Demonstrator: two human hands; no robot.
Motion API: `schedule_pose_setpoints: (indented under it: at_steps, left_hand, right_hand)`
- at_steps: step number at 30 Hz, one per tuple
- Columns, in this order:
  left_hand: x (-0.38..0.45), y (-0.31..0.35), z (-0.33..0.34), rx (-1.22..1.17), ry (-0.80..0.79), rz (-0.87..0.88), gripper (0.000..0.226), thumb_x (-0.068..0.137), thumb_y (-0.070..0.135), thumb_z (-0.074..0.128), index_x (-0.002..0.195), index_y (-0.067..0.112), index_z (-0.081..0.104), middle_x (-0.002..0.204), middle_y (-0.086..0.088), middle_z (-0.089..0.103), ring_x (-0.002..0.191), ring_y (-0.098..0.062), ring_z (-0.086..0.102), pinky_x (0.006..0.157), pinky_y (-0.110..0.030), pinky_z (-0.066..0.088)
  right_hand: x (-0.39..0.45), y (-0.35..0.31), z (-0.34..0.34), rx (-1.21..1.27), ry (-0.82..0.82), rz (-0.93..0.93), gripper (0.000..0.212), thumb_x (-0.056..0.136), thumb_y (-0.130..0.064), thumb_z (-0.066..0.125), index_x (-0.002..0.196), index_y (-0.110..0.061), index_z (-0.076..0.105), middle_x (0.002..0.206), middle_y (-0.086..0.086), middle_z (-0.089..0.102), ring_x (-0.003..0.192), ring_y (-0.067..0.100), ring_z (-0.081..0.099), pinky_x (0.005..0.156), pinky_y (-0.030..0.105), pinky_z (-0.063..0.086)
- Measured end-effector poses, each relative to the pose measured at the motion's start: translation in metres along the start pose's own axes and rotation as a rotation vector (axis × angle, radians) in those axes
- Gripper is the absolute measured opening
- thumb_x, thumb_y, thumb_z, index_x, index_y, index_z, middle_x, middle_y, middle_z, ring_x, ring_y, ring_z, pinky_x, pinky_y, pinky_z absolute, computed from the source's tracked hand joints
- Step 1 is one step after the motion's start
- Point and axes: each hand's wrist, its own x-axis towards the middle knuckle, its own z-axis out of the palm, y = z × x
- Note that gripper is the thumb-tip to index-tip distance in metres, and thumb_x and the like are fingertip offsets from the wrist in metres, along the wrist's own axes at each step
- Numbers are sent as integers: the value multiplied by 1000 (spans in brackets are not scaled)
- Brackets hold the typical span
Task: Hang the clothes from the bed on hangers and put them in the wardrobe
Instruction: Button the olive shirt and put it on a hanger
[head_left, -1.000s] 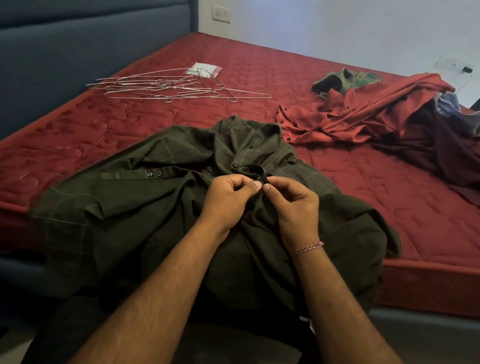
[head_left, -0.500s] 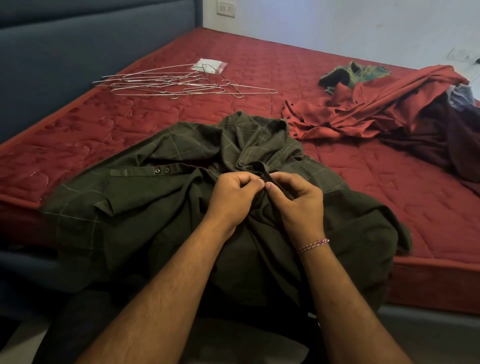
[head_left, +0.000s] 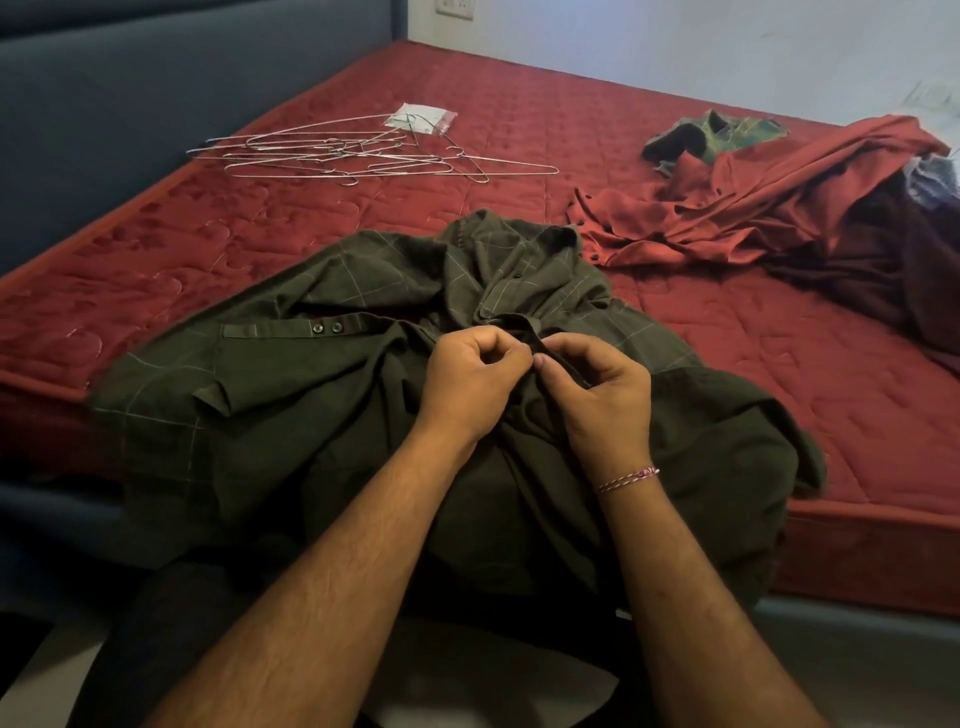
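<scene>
Head view shows your left hand (head_left: 470, 387) and right hand (head_left: 597, 395) meeting thumb to thumb, each pinching a fold of the dark green checked shirt (head_left: 322, 405), fingers curled into the cloth. That shirt lies spread over the near edge of the red mattress (head_left: 753, 364) and spills off it toward you. Wire hangers (head_left: 363, 156) lie in a loose pile near the mattress's far left edge, a small plastic packet (head_left: 422, 118) just beside them. A rust-red shirt (head_left: 753, 208) sits crumpled toward the far right corner with other clothes.
</scene>
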Motion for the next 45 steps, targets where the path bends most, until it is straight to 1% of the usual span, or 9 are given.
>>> schedule_pose_setpoints:
  at_steps: [7,12,16,21,25,30,33,39,45]
  left_hand:
    - [5,-3,-2,-69,-28,-26,18,88,5,73,72,-3,69,73,-13,69,73,-21,63,86,-55,58]
    - [11,-7,-5,-65,-109,-57,22,82,11,75,61,13,69,69,-7,66,73,-19,62,81,-46,57]
    - [11,-5,-4,8,-128,-39,18,85,11,76,73,-2,72,79,-21,71,76,-23,67,87,-48,59]
    - [3,-1,-2,144,-126,33,21,88,13,73,67,12,71,67,2,67,69,-13,64,75,-40,57]
    - [3,-5,2,123,-56,88,12,84,15,80,80,12,69,70,-4,66,65,-10,59,68,-36,53]
    - [1,-8,0,128,-122,231,49,90,9,76,130,33,61,82,3,58,70,-9,54,74,-27,54]
    - [0,-6,1,281,-168,293,32,94,10,70,118,30,76,96,3,70,87,-10,64,90,-33,56]
    - [-3,0,5,332,-95,209,7,94,18,74,98,22,78,75,13,68,69,4,62,66,-11,49]
    - [-6,-2,5,384,-110,235,5,91,24,77,96,24,78,74,13,68,69,1,63,67,-15,48]
  right_hand:
    - [7,5,-6,-122,-62,-134,15,85,-4,81,98,-9,78,100,2,74,96,16,71,89,32,58]
    - [10,2,-9,-85,-171,-69,18,87,-2,79,104,-8,79,102,2,78,100,14,73,94,36,58]
    - [17,1,-17,-24,-213,17,18,86,-1,79,102,-10,79,101,4,79,100,19,75,96,40,58]
    - [9,1,-16,-116,-135,-51,16,86,-2,78,99,-11,80,98,-3,79,96,12,74,92,32,59]
    - [4,3,-16,-135,-42,-74,14,87,0,75,96,-10,80,95,-3,78,93,10,74,88,27,57]
    - [2,-1,-17,-130,-44,-63,16,86,1,74,94,-12,79,93,-4,78,91,10,73,86,23,56]
    - [1,-2,-16,-188,-19,-101,17,85,-1,74,91,-17,76,90,-9,76,88,6,72,84,21,55]
    - [-1,-7,-14,-328,22,-180,13,87,-7,72,89,-20,71,83,-17,69,80,2,67,76,10,48]
    - [-4,-9,-11,-384,82,-162,8,87,-7,71,86,-15,71,78,-17,67,74,0,66,69,8,46]
